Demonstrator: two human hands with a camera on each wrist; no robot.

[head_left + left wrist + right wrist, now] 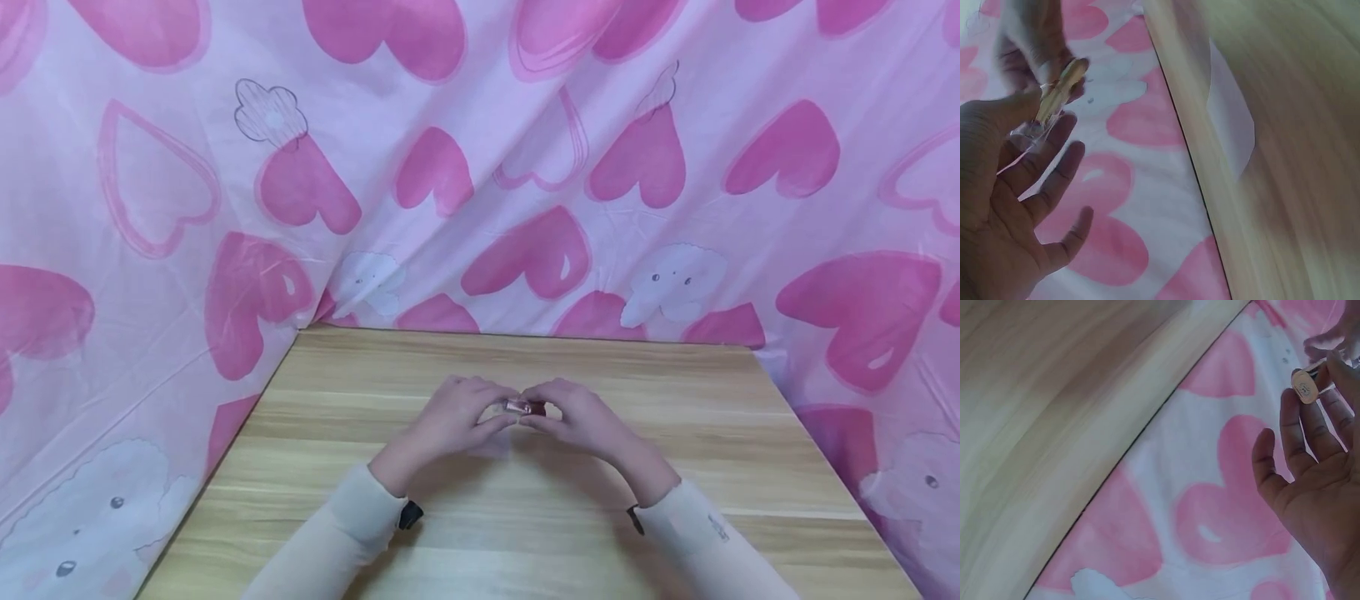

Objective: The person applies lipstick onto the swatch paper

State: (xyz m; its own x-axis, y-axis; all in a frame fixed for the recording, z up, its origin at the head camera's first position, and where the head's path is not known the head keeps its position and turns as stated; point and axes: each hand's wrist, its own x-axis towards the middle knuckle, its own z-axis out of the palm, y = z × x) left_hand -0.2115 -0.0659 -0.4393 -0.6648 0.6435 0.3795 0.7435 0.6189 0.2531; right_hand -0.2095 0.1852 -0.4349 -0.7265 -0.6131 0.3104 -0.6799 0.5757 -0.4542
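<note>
A: Locate item [523, 407]?
B: Sits between left hand [459, 412] and right hand [581, 415], held over tabletop [517, 542]. Touched by both, around mid-frame in head view.

A: State of left fingers [1060, 178]?
B: Pinching. Thumb and index on one end of item. Others spread apart, clear of it, per left wrist view.

A: And right fingers [1265, 459]?
B: Also pinching, at opposite end. Thumb on one side, fingertips on the other. Little finger held away.

A: Describe item.
B: Small, shiny, elongated. Looks reddish-brown in head view, gold in left wrist view. Shows oval face [1304, 387] in right wrist view, bearing a mark too small to read. Shows clear plastic [1032, 134] toward left hand; cannot tell whether wrapper or part of item.

A: Anything lying on tabletop?
B: Pale sheet [1232, 122], near left hand. Looks like a faint patch in head view. Tabletop itself: light wood grain.

A: Arms?
B: Cream sleeves [330, 533], black band [409, 515] at each cuff. Small dark print [717, 527] on right one.

A: Backdrop?
B: Pink cloth [487, 100], behind tabletop and along both sides. Printed with hearts [432, 171] and white cartoon figures [678, 283].
</note>
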